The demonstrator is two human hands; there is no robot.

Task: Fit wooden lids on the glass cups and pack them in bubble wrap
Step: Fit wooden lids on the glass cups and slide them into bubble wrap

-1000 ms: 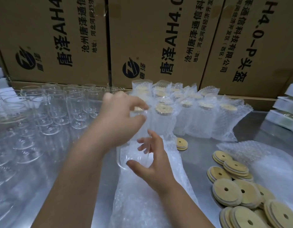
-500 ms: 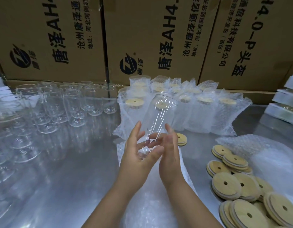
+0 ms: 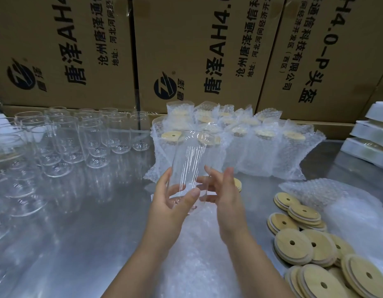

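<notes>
The glass cup (image 3: 189, 162) has risen and tipped since a second ago, and the left hand (image 3: 172, 206) has dropped from its rim to its base. Its fingers (image 3: 192, 193) now curl round the cup above the bubble wrap (image 3: 197, 259). The right hand (image 3: 228, 198) lies alongside, fingers nearly straight, seemingly touching the glass. A firm low hold would free the right hand for the wooden lids (image 3: 293, 247).
</notes>
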